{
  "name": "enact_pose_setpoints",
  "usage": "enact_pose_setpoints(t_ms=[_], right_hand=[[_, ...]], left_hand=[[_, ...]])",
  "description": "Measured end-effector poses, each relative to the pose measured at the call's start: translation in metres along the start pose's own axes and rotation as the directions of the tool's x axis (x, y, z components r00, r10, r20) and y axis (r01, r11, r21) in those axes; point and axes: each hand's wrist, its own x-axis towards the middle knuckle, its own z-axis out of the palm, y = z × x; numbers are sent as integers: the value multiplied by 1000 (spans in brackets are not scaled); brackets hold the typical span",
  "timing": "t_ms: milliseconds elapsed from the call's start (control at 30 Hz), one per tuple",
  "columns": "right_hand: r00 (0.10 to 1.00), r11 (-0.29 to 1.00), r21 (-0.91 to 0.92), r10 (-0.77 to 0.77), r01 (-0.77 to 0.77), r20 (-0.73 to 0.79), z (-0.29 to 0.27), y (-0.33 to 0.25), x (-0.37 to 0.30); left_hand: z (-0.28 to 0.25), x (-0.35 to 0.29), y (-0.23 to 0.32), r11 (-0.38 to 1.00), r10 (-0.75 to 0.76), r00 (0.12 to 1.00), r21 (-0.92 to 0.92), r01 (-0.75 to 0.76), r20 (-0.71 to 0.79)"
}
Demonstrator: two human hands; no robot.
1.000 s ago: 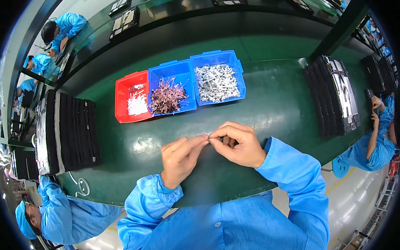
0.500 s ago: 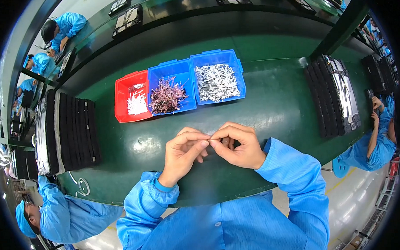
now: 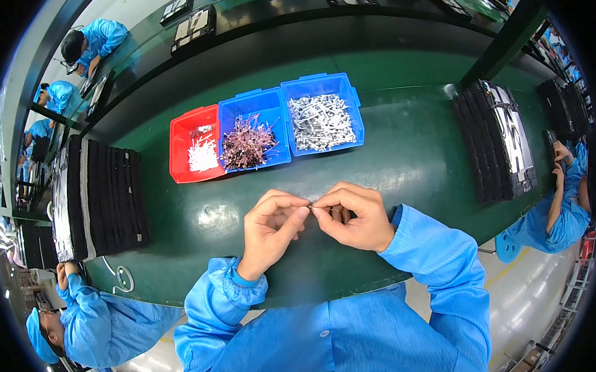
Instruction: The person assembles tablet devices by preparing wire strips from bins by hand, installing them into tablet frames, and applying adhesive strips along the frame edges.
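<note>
My left hand (image 3: pixel 268 231) and my right hand (image 3: pixel 358 218) meet over the green table, thumb and forefinger pinched in each. A tiny dark piece shows between the fingertips; it is too small to name. Beyond the hands stand three bins side by side. The red bin (image 3: pixel 177 154) holds small white pieces (image 3: pixel 203 154). In the middle blue bin (image 3: pixel 237 109) lies a tangle of thin reddish-brown wire-like parts (image 3: pixel 248 143). The right blue bin (image 3: pixel 311 87) is filled with white and silvery parts (image 3: pixel 322 121).
Stacks of black flat units stand at the left (image 3: pixel 114 195) and right (image 3: pixel 483 143) of the table (image 3: pixel 414 142). A white cable (image 3: pixel 123 279) lies at the left edge. A dark raised shelf (image 3: pixel 273 29) crosses the back. Co-workers in blue sit at left (image 3: pixel 112 323) and right (image 3: pixel 549 223).
My fingertips have shifted very slightly, and less of the thin piece shows between them. At the left, the co-worker's hands have come into view beside the black stack.
</note>
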Motion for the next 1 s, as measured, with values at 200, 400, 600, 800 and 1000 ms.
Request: enact_pose_setpoints(t_ms=[200, 400, 600, 800, 1000], right_hand=[[996, 993, -75, -89, 90, 14, 1, 1, 0], [994, 991, -82, -106, 108, 31, 3, 3, -1], [994, 990, -87, -104, 107, 33, 4, 3, -1], [994, 992, -80, -100, 103, 41, 4, 3, -2], [994, 992, -80, -88, 93, 57, 3, 2, -1]], left_hand=[[1, -2, -5, 998, 39, 999, 57, -38, -20], [1, -3, -8, 995, 69, 997, 75, -66, -39], [0, -3, -10, 992, 79, 995, 102, -73, -55], [-1, -4, -10, 994, 68, 997, 95, -63, -46], [-3, -4, -14, 992, 75, 997, 105, -71, -32]])
